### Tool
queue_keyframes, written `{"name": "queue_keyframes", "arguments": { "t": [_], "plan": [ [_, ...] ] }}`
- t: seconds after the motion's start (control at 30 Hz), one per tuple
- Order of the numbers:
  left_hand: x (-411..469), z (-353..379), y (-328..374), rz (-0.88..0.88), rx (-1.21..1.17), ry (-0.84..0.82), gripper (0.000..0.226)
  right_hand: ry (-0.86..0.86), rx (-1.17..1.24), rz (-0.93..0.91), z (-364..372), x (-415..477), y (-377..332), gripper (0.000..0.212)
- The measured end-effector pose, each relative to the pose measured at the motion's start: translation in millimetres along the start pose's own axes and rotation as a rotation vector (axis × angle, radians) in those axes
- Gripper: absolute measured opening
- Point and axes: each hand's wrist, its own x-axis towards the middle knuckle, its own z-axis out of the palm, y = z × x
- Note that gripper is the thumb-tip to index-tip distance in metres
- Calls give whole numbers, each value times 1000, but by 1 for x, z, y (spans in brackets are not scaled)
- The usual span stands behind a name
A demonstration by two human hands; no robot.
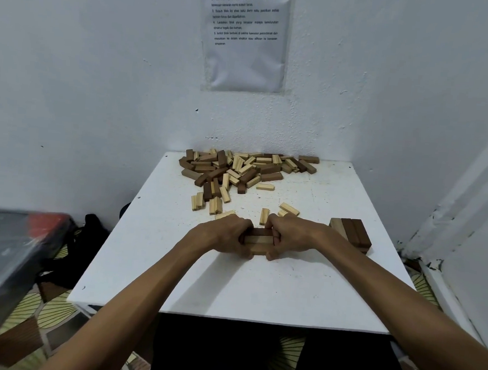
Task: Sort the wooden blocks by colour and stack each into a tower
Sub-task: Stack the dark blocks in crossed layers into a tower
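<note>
Head view, desk seen from its near edge. The white desk [229, 293] stood in a corner of white walls, with a printed sheet [243, 54] fixed to the wall at 12 o'clock. Near the desk's centre, the left hand [224, 237] and the right hand [297, 236] faced each other from 9 and 3 o'clock. Their curled fingers [241, 223] and thumbs pinched the two ends of a short bundle of blocks [257, 240] resting on the desk. The bundle showed a dark face at the far side, a pale face in the middle and a mid-brown face nearest the viewer. A mixed pile of pale and dark wooden blocks [247, 167] lay along the far edge at 12 o'clock, thinning toward the centre. Loose pale blocks [288, 208] lay just beyond the hands, and others at 11 o'clock. A low stack of brown blocks [352, 233], laid side by side, sat at 3 o'clock, just beside the right wrist. A dark box [9, 258] and a black bag [89, 234] lay off the desk at 9 o'clock.
</note>
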Motion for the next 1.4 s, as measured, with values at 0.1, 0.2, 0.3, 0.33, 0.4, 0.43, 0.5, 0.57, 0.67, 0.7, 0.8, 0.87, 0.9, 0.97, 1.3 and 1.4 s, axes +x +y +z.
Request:
{"name": "queue_keyframes", "arguments": {
  "t": [0.1,0.2,0.3,0.33,0.4,0.43,0.5,0.57,0.67,0.7,0.8,0.87,0.9,0.97,1.3,1.4],
  "plan": [
    [1,-2,2,-10,27,-12,53,1,18,8,0,0,0,63],
    [0,-3,3,-12,6,-42,44,7,14,17,-1,0,-2,64],
    [-1,-2,1,-11,-19,-39,41,4,4,35,-2,-1,-4,64],
    [-2,-1,1,-9,-29,-33,42,2,-3,36,-2,-1,-5,64],
    [-2,0,-1,-11,-64,-27,44,1,-8,38,-3,-2,-7,64],
    [-1,0,-2,-12,-78,-26,45,2,-2,38,-4,-3,-7,64],
    [-1,-1,-1,-11,-88,-31,45,5,16,35,-3,-5,-9,65],
    [0,-1,-1,-9,-102,-37,46,11,30,34,-3,-7,-9,66],
    [0,-1,2,-21,-77,-24,55,24,34,35,-3,-10,-11,67],
    [0,-1,2,-28,-32,6,61,25,41,37,-3,-10,-11,67],
    [1,7,-5,-23,17,157,87,24,53,42,-3,-10,-11,67],
    [-2,13,-10,37,-23,245,82,30,60,42,-2,-10,-12,67],
    [-4,15,-12,73,-27,267,74,35,68,42,-2,-10,-12,67],
    [-8,21,-16,129,-2,297,60,48,89,49,-1,-10,-11,67],
    [-11,19,-17,222,-71,320,34,170,-90,69,3,-12,-24,76],
    [-8,17,-17,189,-69,321,38,191,-14,-30,7,-13,-20,59]
  ]
}}
